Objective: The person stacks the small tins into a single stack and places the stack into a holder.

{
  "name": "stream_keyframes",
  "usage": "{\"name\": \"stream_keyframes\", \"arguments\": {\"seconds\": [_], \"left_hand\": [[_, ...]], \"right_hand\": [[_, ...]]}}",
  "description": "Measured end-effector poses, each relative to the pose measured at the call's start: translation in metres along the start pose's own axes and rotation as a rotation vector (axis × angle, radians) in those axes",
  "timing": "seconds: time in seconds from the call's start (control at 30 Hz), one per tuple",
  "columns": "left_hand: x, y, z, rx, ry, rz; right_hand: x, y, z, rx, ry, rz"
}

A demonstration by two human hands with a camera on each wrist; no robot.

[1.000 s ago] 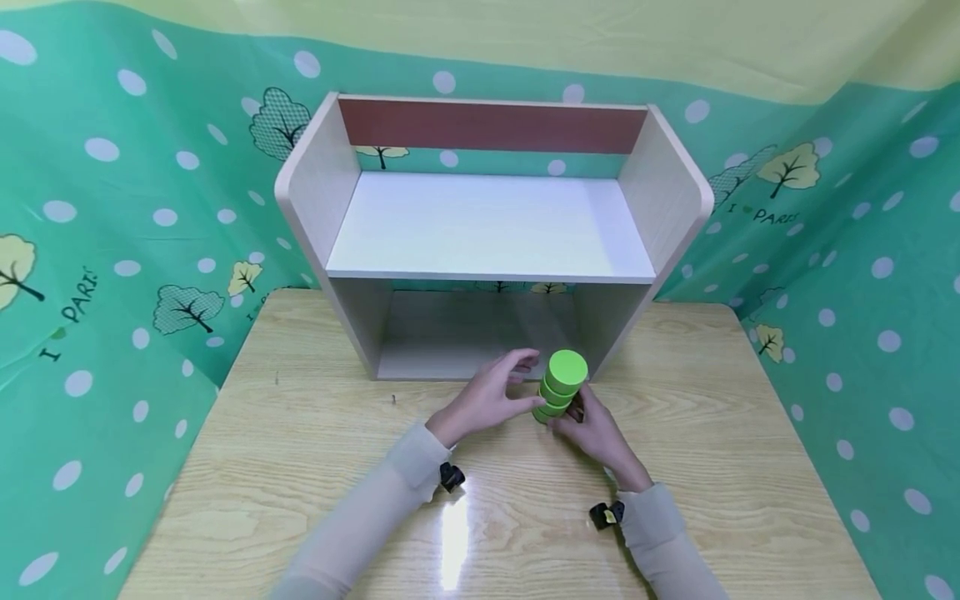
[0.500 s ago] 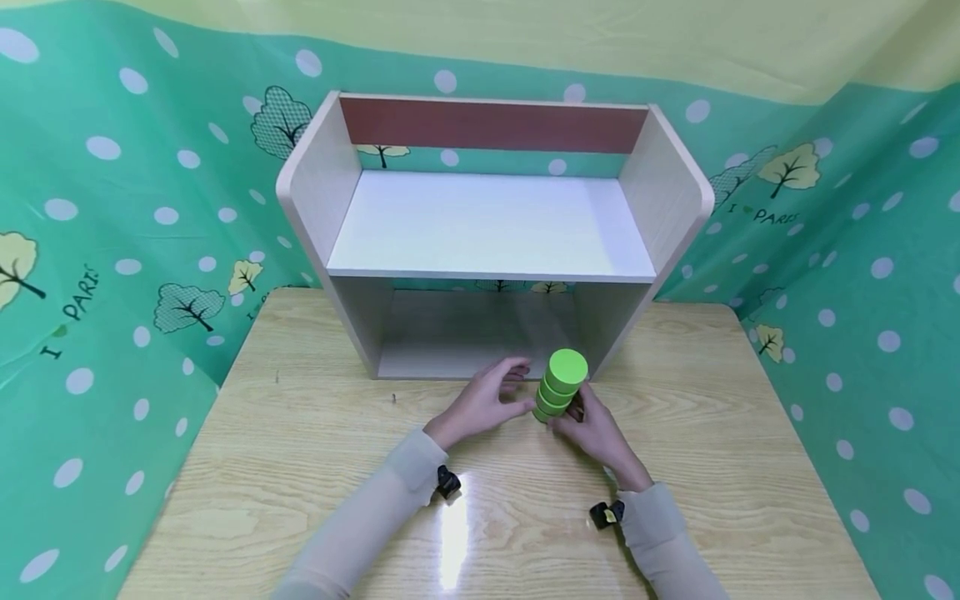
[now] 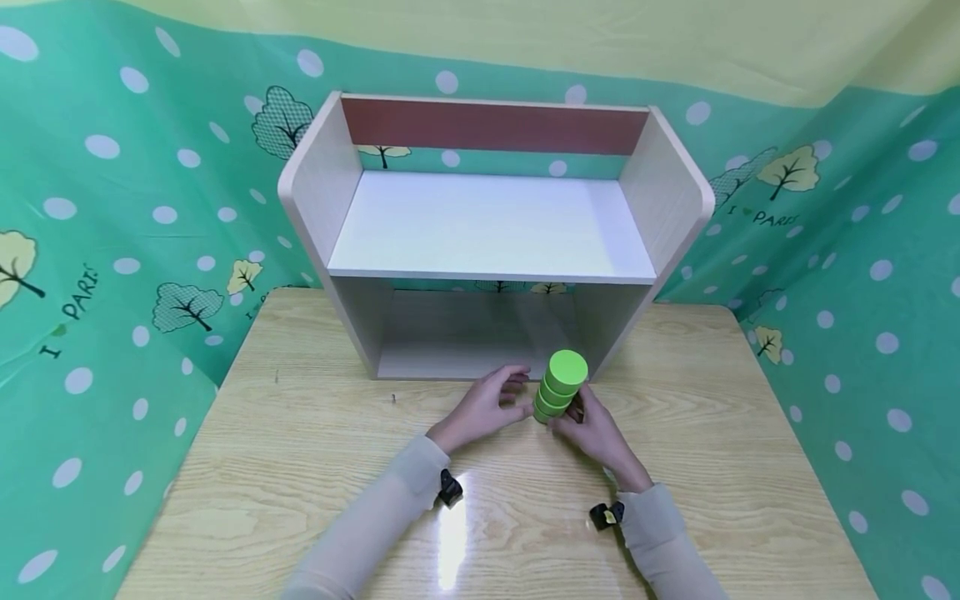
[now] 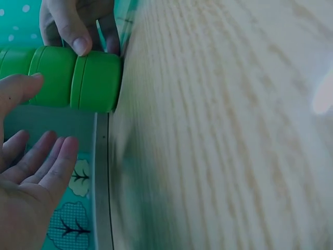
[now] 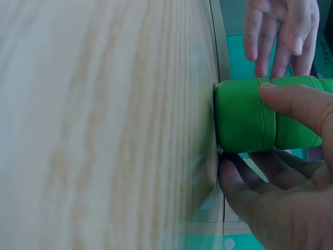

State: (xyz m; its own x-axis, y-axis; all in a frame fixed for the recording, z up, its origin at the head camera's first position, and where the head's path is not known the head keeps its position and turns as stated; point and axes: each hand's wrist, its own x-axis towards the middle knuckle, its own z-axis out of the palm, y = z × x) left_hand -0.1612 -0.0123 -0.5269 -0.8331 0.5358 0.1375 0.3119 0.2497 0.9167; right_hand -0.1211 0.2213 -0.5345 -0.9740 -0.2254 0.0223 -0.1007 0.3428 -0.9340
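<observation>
Wood-grain counter (image 3: 225, 483) bore stacked green cylinders (image 3: 560, 382) — right hand (image 3: 597, 431) gripped low, presumably for steadiness; left hand (image 3: 478, 410) hovered near, loosely spread.

Site: a small curtained tabletop booth, arranged like a recording or test station; whether it sits in a lab, office or home cannot be told. Evidence, head view: teal-green fabric curtain (image 3: 90, 333) with white dots, printed trees and "PARIS" lettering, running from 9 through 12 to 3 o'clock; pale wood-grain table (image 3: 247, 467), glossy, inside it, reaching down to 6; open two-tier whitish shelf unit (image 3: 487, 225) with a brown-red back strip at 12; small black wrist-worn camera (image 3: 450, 488) near 6, matching one (image 3: 607, 516) near 5.
</observation>
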Motion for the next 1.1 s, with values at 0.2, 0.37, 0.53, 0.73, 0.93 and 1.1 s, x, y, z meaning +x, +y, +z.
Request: {"name": "stream_keyframes", "arguments": {"seconds": [0.2, 0.37, 0.53, 0.73, 0.93, 1.1], "left_hand": [[0.002, -0.004, 0.006, -0.008, -0.011, -0.017], [0.004, -0.007, 0.01, -0.027, -0.021, -0.017], [0.007, -0.008, 0.012, -0.024, -0.027, -0.013], [0.009, -0.009, 0.016, -0.03, -0.031, -0.044], [0.011, -0.012, 0.019, -0.007, -0.032, -0.056], [0.012, -0.016, 0.021, 0.036, -0.039, -0.043]], "right_hand": [[-0.001, 0.001, 0.0, 0.016, -0.008, 0.004], [-0.001, 0.004, 0.0, 0.018, -0.011, -0.006], [-0.001, 0.004, 0.0, 0.005, -0.007, -0.003], [-0.001, 0.003, 0.0, 0.008, -0.003, -0.004], [-0.001, 0.003, -0.001, 0.025, -0.004, -0.006], [0.0, 0.004, -0.002, 0.028, -0.007, -0.009]]}}
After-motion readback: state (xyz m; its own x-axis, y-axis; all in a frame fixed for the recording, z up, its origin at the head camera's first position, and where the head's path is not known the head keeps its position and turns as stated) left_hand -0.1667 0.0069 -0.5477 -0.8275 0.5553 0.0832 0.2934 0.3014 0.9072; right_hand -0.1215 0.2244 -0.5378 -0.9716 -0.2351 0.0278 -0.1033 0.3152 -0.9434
